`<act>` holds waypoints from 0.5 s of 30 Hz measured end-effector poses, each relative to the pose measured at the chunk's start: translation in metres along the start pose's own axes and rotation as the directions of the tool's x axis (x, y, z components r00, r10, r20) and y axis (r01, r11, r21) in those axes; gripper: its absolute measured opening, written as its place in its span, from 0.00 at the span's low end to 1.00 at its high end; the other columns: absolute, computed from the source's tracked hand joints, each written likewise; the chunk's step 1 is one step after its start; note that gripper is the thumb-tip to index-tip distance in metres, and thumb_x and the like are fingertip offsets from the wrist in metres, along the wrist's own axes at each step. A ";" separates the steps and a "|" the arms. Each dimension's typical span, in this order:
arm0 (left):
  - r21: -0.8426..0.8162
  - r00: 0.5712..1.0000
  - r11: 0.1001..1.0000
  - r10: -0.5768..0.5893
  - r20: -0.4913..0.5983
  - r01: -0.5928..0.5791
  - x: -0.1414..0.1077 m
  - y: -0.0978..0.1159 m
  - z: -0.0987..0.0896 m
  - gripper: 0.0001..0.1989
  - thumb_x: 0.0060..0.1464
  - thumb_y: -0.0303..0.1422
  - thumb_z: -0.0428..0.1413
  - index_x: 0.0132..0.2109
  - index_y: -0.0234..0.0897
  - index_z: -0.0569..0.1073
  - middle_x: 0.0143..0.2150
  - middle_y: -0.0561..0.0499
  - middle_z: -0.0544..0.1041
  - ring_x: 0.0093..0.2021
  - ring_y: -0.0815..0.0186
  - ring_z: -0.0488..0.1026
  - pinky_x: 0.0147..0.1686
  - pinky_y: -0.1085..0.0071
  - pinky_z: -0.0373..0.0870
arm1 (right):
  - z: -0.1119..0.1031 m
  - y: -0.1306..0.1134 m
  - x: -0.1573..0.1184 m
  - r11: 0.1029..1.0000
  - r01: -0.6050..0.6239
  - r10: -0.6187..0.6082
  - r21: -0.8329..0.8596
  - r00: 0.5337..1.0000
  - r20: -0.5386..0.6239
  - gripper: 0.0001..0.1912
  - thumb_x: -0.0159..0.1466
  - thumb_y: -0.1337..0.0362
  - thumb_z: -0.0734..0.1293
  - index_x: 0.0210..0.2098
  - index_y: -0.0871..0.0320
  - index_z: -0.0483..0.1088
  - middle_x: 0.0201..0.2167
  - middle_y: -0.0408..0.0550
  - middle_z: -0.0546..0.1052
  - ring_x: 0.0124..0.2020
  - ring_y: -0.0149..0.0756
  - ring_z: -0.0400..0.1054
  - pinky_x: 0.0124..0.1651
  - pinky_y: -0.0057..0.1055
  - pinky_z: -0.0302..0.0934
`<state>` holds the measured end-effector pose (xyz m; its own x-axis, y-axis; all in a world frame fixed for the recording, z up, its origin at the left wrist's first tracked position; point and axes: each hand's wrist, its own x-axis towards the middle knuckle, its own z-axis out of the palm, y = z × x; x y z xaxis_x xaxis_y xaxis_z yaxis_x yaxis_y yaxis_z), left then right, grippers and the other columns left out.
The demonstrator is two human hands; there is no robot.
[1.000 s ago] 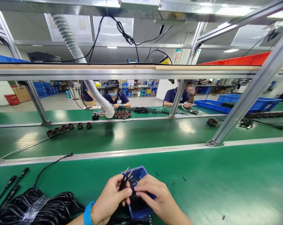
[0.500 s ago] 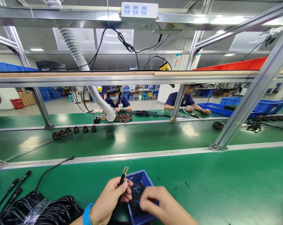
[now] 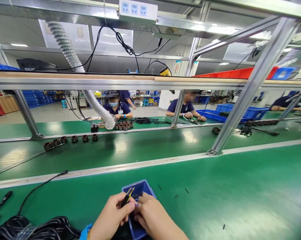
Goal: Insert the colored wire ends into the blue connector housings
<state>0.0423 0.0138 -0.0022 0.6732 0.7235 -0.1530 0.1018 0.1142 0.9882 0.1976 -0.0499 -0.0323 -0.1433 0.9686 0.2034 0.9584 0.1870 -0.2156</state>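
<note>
My left hand is closed around a black cable, its stripped end pointing up with thin yellow and dark wires fanned out. One purplish wire bends toward my right hand. That hand is over the blue bin, fingers curled together beside the wire ends; whatever they pinch is too small or hidden to name. Small black pieces lie inside the bin, mostly covered by my hands.
Coiled black cables lie at the lower left. Small black scraps dot the green table. Beyond a metal frame post are copper-wound cores, a flexible duct and co-workers seated across the bench.
My right hand has moved from above the bin's right side to the wire ends by my left hand. The view has shifted to the right.
</note>
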 end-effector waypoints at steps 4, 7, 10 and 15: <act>-0.073 0.997 0.995 0.063 0.033 -0.061 -0.001 -0.003 0.005 0.25 0.49 0.56 0.58 0.35 0.36 0.68 0.22 0.56 0.70 0.23 0.69 0.68 0.26 0.73 0.64 | -0.011 0.001 -0.004 0.981 -0.116 0.127 0.158 0.990 -0.067 0.11 0.60 0.76 0.69 0.30 0.54 0.78 0.31 0.44 0.78 0.37 0.39 0.70 0.39 0.29 0.62; -0.121 0.999 0.993 0.018 0.042 -0.013 0.000 -0.010 0.008 0.26 0.49 0.57 0.57 0.37 0.37 0.66 0.22 0.57 0.69 0.25 0.66 0.73 0.25 0.74 0.66 | -0.009 0.003 -0.006 0.969 -0.120 0.156 0.218 0.976 -0.154 0.13 0.62 0.77 0.65 0.31 0.55 0.78 0.30 0.46 0.77 0.37 0.40 0.69 0.39 0.31 0.62; -0.132 0.998 0.991 0.004 0.055 0.004 0.001 -0.015 0.010 0.27 0.50 0.58 0.55 0.38 0.38 0.64 0.21 0.58 0.67 0.22 0.67 0.72 0.20 0.76 0.63 | -0.012 -0.001 -0.008 0.936 -0.023 0.126 0.353 0.954 -0.273 0.11 0.66 0.74 0.62 0.34 0.55 0.74 0.31 0.46 0.75 0.35 0.39 0.68 0.39 0.32 0.62; -0.056 1.000 0.998 0.009 0.017 -0.008 0.001 -0.014 0.009 0.25 0.51 0.57 0.54 0.34 0.38 0.64 0.21 0.60 0.63 0.16 0.75 0.59 0.15 0.78 0.53 | -0.021 -0.009 -0.012 0.855 0.087 0.130 0.512 0.919 -0.373 0.10 0.69 0.69 0.58 0.33 0.55 0.67 0.30 0.44 0.73 0.34 0.36 0.67 0.40 0.31 0.61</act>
<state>0.0484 0.0069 -0.0162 0.6864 0.7128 -0.1442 0.0551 0.1466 0.9877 0.1957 -0.0662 -0.0131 0.0853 0.8528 0.5153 0.6806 0.3278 -0.6553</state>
